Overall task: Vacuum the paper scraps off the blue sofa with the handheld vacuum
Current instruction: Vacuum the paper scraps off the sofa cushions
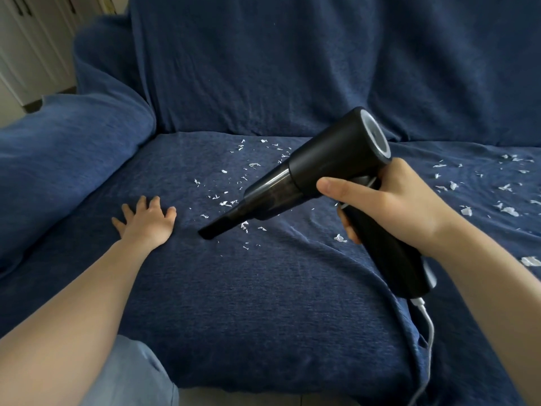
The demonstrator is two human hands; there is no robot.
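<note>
My right hand grips the handle of a black handheld vacuum. Its narrow nozzle points down and left, with the tip touching the seat of the blue sofa. White paper scraps lie scattered on the seat behind and right of the nozzle. More paper scraps cover the right seat cushion. My left hand rests flat on the seat with fingers spread, a little left of the nozzle tip.
A white cable hangs from the bottom of the vacuum handle over the sofa's front edge. The sofa armrest rises at the left, the backrest behind. White cabinets stand at the far left. My knee in light blue fabric is at the bottom.
</note>
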